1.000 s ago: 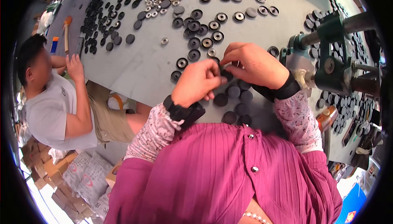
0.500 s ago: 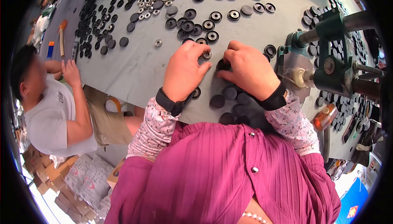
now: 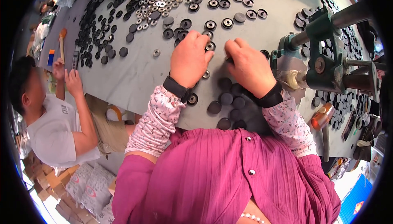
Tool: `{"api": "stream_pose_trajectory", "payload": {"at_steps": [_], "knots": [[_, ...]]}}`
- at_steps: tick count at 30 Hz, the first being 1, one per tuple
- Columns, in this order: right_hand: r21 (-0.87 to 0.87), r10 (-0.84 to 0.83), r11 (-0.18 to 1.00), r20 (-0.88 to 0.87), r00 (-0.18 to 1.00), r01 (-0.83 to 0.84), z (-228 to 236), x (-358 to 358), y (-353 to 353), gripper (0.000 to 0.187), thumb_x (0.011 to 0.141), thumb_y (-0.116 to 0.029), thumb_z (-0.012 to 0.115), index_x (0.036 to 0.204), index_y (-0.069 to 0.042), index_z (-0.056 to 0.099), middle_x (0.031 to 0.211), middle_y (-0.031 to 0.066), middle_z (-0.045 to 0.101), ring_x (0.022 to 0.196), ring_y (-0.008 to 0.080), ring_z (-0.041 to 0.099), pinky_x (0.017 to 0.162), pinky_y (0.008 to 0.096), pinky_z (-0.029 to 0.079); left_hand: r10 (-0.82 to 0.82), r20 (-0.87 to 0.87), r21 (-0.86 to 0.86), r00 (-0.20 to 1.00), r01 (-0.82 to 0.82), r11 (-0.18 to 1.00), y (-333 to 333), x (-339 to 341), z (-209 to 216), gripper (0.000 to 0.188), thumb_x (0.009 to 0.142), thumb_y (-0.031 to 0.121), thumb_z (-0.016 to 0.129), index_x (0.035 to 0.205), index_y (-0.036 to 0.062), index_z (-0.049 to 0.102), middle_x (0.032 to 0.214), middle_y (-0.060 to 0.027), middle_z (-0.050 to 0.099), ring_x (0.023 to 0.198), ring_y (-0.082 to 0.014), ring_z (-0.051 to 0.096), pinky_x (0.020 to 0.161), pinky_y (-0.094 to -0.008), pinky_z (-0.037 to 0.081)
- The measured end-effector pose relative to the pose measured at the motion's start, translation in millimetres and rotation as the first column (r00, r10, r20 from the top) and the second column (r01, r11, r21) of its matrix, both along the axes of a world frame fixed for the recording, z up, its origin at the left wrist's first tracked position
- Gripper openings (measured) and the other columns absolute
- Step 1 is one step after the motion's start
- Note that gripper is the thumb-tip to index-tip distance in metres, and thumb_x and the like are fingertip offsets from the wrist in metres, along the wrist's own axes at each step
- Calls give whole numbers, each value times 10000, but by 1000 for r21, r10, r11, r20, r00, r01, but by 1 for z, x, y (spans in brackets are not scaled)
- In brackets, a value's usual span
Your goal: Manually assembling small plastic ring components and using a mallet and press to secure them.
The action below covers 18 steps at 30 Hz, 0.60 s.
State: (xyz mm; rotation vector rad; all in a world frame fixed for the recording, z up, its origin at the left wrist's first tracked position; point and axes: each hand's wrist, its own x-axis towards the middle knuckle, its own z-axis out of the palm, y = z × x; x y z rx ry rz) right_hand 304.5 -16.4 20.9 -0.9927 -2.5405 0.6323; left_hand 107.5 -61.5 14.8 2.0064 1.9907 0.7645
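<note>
My left hand (image 3: 189,60) is closed, its thumb and forefinger around a round black cap with a silver bearing-like ring (image 3: 210,46) in it. My right hand (image 3: 253,67) has its fingers curled in a pinch. Under its fingertips a dark edge shows, seemingly a black cap, mostly hidden by the fingers. A loose silver ring (image 3: 206,74) lies beside the left palm, and a ringed black cap (image 3: 192,99) is by the left wrist. Several plain black caps (image 3: 226,98) lie between my forearms. Beyond my hands are more caps, some with ring centres (image 3: 227,23).
A green metal press-like machine (image 3: 323,56) stands at the right, with an amber cylinder (image 3: 322,117) nearer me. Silver rings (image 3: 159,5) are heaped at the far side of the grey table (image 3: 135,72). At the left another person (image 3: 61,121) sits near a hammer (image 3: 62,40).
My left hand has moved slightly away from me, from a loose silver ring to a ringed cap. My right hand has shifted slightly right. The other person's hands have moved.
</note>
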Motion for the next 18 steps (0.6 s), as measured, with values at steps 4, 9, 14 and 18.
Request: {"api": "stream_pose_trajectory", "payload": {"at_steps": [4,9,14,18], "knots": [[103,-138,986,104,985,128,-5,23,6,243,854,-66,701,1051,-20,567,1044,144,603,930,391,673,800,491,573,-135,79,-23,988,137,990,-12,11,-1,327,837,102,818,1146,39,732,1069,-128,690,920,-316,688,830,-413,561],[-59,44,997,-45,998,-47,12,44,6,355,807,-57,790,1125,-2,640,1065,170,616,991,401,672,877,472,556,-99,289,-91,952,130,987,-22,15,1,389,804,46,828,1185,46,745,997,-86,678,746,-175,676,731,-324,561],[-118,25,993,71,997,-17,11,38,10,339,812,-55,777,1128,-1,664,1082,167,631,1004,410,668,875,472,555,-61,345,-133,937,113,985,-21,13,-1,377,832,58,817,1201,45,743,955,-73,682,725,-141,660,706,-304,558],[-160,-16,987,-85,996,2,7,22,10,320,806,-69,782,1098,-8,665,1045,164,636,985,401,671,857,479,555,79,593,-234,801,78,969,-18,10,-9,296,900,97,790,1180,15,738,869,-28,696,705,-79,629,639,-266,528]]}}
